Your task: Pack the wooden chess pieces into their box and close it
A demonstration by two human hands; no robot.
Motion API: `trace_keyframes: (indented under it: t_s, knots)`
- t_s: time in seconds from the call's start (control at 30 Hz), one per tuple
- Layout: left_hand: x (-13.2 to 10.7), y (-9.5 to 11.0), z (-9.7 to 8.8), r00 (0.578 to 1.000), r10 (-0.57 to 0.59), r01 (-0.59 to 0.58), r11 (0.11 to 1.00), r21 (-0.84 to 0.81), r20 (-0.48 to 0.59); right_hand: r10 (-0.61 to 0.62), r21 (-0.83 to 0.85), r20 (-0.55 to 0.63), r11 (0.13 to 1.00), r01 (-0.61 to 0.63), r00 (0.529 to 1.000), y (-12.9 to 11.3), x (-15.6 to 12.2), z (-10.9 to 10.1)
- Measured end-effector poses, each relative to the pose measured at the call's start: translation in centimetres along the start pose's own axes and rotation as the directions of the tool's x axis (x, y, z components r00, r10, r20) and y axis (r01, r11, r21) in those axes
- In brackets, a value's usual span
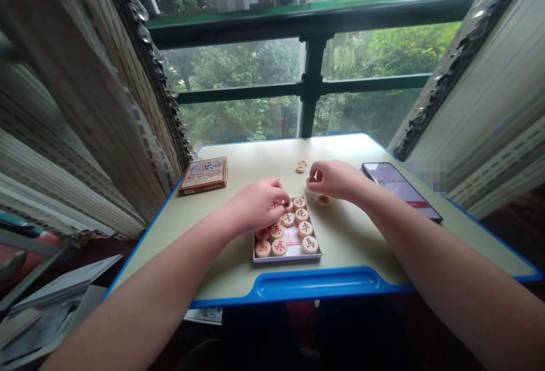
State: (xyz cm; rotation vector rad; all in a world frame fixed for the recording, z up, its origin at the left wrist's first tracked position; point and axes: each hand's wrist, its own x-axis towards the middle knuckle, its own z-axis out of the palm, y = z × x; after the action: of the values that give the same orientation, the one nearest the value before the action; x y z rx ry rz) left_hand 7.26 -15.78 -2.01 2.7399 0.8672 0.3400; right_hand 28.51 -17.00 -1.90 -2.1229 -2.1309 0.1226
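Note:
A shallow box near the front of the table holds round wooden xiangqi pieces with red or black characters. My left hand is over its left and far side, fingers bent and pinched on a xiangqi piece at the box's far end; the hand hides some pieces. Beyond the box's far right corner, my right hand pinches another xiangqi piece between thumb and fingers. Just below that hand, a loose piece lies on the table. Two more loose pieces are farther back.
A brown-edged box lid with printed characters rests at the table's left. The phone lies at the right, partly behind my right forearm. A blue molded tray runs along the front edge. Curtains flank the table, and a green-framed window is behind it.

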Motion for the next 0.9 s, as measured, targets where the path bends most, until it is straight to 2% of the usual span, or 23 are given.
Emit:
trace_keyframes:
  t_s: [0.1,0.23,0.37,0.43,0.53,0.9]
  knots:
    - [0.1,-0.1,0.2,1.0,0.001,-0.001,1.0,-0.005,0.016,-0.085,0.082,-0.056,0.993,0.09,0.995,-1.1,-1.1,-0.9]
    - [0.3,-0.4,0.4,0.999,0.023,-0.024,0.999,-0.034,-0.043,-0.207,0.145,-0.038,0.967,0.211,0.978,-2.8,-3.0,-1.8]
    - [0.7,-1.3,0.5,0.984,-0.097,0.091,0.995,-0.047,-0.151,-0.322,0.147,0.001,0.936,0.318,0.947,-4.3,-4.2,-1.6]
    - [0.8,-1.7,0.4,0.966,-0.168,0.164,0.986,-0.033,-0.197,-0.33,0.128,0.014,0.937,0.326,0.944,-4.9,-4.5,-1.3]
    - [0.8,-2.0,0.2,0.953,-0.204,0.205,0.979,-0.019,-0.225,-0.299,0.09,0.009,0.951,0.297,0.954,-5.5,-4.6,-0.7]
    - [0.9,-2.0,0.9,0.969,-0.165,0.176,0.984,0.042,-0.186,-0.267,0.022,0.038,0.964,0.266,0.963,-5.5,-4.4,0.3]
